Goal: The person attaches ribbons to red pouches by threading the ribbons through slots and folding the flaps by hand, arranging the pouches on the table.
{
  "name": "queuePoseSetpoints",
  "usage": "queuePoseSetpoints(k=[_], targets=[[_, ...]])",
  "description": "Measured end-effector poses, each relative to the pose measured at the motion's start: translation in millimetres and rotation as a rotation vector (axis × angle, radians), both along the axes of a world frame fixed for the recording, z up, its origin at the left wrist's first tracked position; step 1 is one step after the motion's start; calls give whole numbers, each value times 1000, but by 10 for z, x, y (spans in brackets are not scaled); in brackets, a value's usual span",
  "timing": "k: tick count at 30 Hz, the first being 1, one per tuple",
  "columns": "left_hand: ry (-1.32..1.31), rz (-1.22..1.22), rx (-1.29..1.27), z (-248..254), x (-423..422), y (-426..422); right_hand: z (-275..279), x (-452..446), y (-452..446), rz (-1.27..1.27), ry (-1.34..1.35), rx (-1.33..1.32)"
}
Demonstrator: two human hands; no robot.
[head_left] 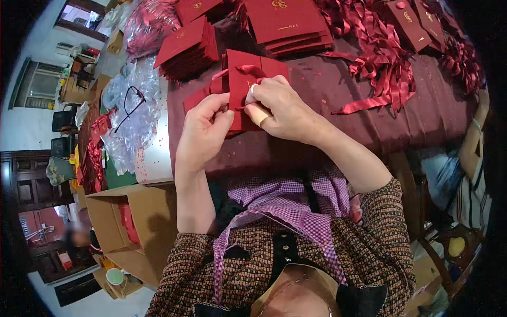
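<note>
Over a cloth-covered table (317,98), a left hand (205,127) grips the edge of a red card (240,68) while a right hand (282,108), two fingers wrapped, pinches at its front. Stacked cards (187,50) sit beyond the red card, loose ribbons (377,63) to its right.

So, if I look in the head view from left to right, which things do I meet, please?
Dark wooden door, black glasses on clear plastic, left hand, right hand, loose pile of red ribbons, another person's arm.
</note>
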State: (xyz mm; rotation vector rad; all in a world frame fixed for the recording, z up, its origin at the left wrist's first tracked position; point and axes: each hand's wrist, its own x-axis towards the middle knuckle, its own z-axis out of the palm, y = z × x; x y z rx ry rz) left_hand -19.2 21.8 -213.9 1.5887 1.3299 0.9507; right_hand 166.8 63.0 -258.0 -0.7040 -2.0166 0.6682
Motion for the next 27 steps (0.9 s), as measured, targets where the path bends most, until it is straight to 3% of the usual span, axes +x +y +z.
queuePoseSetpoints(k=[7, 11, 14, 17, 20, 27], targets=[[11, 42, 61, -25, -9, -62, 58, -55, -45, -45, -35, 43], [123, 52, 245, -50, 33, -75, 173, -134, -131, -156, -176, 340], [103, 84, 206, -30, 84, -127, 234, -173, -205, -242, -286, 558], [78, 40, 152, 5, 46, -195, 249, -159, -212, -231, -267, 476], [28, -42, 146, 93, 8, -257, 339, -12, -193, 1, -170, 64], [196, -205, 266, 132, -40, -236, 384, 87, -259, 107, -156, -45]])
